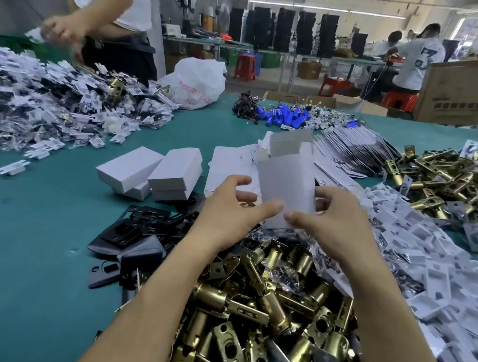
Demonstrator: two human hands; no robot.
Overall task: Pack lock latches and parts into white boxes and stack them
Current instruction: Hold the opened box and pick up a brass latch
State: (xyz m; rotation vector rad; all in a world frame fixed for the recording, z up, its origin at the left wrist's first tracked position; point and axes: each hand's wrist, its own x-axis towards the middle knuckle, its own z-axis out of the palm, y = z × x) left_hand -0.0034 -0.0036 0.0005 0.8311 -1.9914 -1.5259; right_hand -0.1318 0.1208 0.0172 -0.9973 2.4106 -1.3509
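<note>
Both hands hold an upright white box [287,181] at its lower end, its top flaps standing open. My left hand [230,208] pinches the bottom left corner with thumb and fingers. My right hand [334,218] grips the bottom right side, thumb in front. Beneath my arms lies a heap of brass lock latches [265,310]. A small stack of closed white boxes [159,172] sits on the green table [29,251] to the left. Flat unfolded boxes [227,163] lie behind my left hand.
Black plates [132,235] lie left of the latch heap. Bagged white parts [438,268] spread along the right, with more brass latches [453,178] beyond. A big pile of bagged parts [45,105] fills the far left, where another person [107,19] works. Blue batteries [284,117] lie at the back.
</note>
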